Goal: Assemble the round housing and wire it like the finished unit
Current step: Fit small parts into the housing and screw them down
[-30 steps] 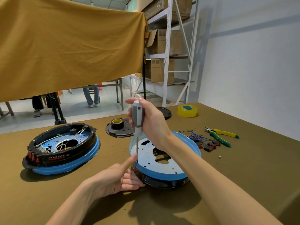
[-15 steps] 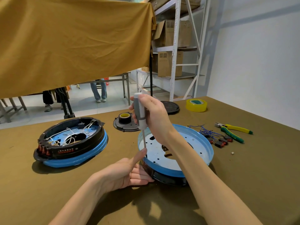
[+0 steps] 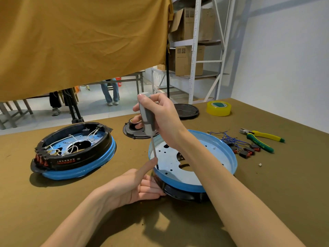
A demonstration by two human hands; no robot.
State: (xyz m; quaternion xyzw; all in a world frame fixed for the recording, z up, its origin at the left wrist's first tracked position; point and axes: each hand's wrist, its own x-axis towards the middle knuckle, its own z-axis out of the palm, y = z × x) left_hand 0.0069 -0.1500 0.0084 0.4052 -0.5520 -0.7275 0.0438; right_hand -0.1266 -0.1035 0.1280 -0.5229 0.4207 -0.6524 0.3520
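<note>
Near the front edge of the bench (image 3: 284,202), a person's right hand (image 3: 165,120) grips the grey handle of a screwdriver (image 3: 147,122), fingers curled round it, the shaft standing almost upright with its tip down inside the left rim of the round housing (image 3: 219,157). That housing, a blue-rimmed metal pan seated on a black base, lies right of the bench's centre. The left hand (image 3: 135,186) rests against the housing's near-left side, fingers extended along the black base and the forefinger raised to touch the screwdriver shaft. Toward the bench's left edge sits the finished unit (image 3: 74,150), its black ring, white wires and red switches showing. Beside the housing's far right lie loose blue wires with switches (image 3: 243,148), then green-and-yellow pliers (image 3: 261,139). A roll of yellow tape (image 3: 219,108) and two black plates (image 3: 188,111) lie along the far edge, one plate carrying a small tape roll (image 3: 133,122).
</note>
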